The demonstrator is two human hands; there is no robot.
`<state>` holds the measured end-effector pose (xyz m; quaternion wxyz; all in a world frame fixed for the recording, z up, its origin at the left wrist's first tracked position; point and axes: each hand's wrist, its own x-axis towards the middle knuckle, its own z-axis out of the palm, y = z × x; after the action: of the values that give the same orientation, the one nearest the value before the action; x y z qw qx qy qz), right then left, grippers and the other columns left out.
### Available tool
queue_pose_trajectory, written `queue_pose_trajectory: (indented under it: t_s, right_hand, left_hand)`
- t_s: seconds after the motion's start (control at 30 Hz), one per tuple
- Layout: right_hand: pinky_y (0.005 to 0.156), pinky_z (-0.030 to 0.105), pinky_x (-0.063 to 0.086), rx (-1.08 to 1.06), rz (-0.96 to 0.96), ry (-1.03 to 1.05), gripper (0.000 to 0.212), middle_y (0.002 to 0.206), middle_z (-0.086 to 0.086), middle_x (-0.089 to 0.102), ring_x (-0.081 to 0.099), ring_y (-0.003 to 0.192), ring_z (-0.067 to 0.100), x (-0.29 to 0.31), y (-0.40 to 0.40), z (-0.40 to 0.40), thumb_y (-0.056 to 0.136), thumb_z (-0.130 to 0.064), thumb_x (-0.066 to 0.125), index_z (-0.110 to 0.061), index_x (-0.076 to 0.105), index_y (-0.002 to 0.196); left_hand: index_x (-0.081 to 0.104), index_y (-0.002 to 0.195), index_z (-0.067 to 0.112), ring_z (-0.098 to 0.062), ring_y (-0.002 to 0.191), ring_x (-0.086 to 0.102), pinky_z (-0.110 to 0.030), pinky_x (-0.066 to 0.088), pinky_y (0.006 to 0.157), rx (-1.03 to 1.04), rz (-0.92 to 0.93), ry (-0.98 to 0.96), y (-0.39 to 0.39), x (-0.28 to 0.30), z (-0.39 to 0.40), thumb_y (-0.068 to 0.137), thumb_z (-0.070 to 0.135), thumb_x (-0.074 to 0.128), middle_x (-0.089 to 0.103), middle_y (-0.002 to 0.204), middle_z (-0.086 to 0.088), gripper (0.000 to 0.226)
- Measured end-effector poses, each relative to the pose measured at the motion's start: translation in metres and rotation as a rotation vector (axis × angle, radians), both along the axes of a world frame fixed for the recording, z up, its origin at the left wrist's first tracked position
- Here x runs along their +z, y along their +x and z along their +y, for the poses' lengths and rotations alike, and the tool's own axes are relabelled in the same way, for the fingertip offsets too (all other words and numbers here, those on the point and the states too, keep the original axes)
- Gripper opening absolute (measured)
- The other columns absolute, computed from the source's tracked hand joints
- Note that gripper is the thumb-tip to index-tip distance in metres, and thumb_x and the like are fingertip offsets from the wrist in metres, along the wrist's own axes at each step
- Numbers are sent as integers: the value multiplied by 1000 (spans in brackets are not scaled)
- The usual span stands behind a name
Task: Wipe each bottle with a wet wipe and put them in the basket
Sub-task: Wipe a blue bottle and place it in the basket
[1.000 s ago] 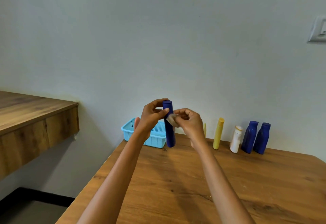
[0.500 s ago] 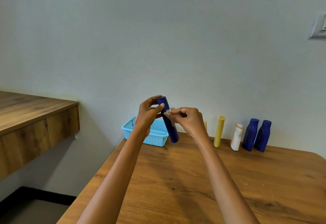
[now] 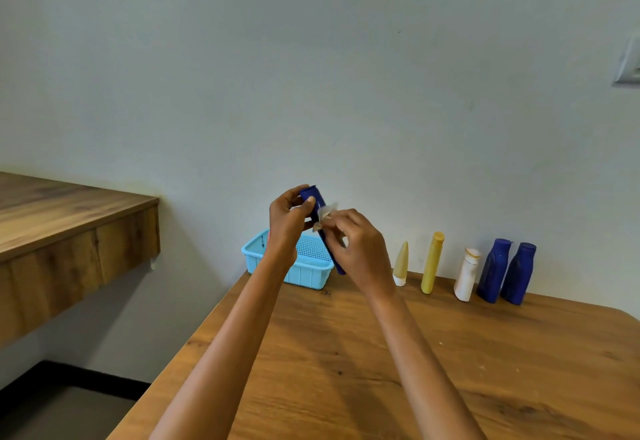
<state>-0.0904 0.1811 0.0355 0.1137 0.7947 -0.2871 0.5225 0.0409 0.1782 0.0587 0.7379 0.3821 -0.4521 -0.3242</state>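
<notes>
- No text, brand or number can be read anywhere in this view.
- The light blue perforated plastic basket (image 3: pixel 304 266) carries a small dark marking on its inner left wall, too small and blurred to make out.
- The bottles along the wall show no legible labels.

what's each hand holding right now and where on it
The left hand grips the dark blue tube bottle near its top end. The right hand pinches a wet wipe against the bottle's upper side.
</notes>
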Motion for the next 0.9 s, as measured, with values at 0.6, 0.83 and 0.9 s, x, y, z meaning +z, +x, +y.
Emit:
queue_pose_trajectory:
  t_s: [0.6, 0.83, 0.9]
  right_hand:
    - [101, 17, 41, 204, 47, 111, 32, 130, 4, 58, 49, 125, 9, 2, 1, -5, 92, -14, 58, -8, 61, 124]
    - [67, 20, 52, 151, 78, 44, 12, 90, 2, 68, 60, 84, 11, -16, -15, -14, 82, -16, 65, -7, 72, 86]
    - [65, 14, 50, 178, -33, 129, 9, 88, 0, 67, 60, 79, 9, -21, -17, -18, 82, -14, 64, -9, 71, 84]
  left_hand:
    - [60, 120, 8, -21, 90, 66, -23, 55, 65, -5, 15, 1, -2, -4, -4, 91, 3, 55, 67, 100, -10, 30]
    - [56, 122, 4, -29, 101, 63, -36, 56, 80, 20, 110, 10, 11, -4, -6, 92, 2, 54, 64, 109, -17, 30]
    - [55, 125, 4, -29, 103, 62, -39, 55, 83, 25, 117, 10, 12, -4, -7, 92, 2, 54, 63, 110, -17, 33]
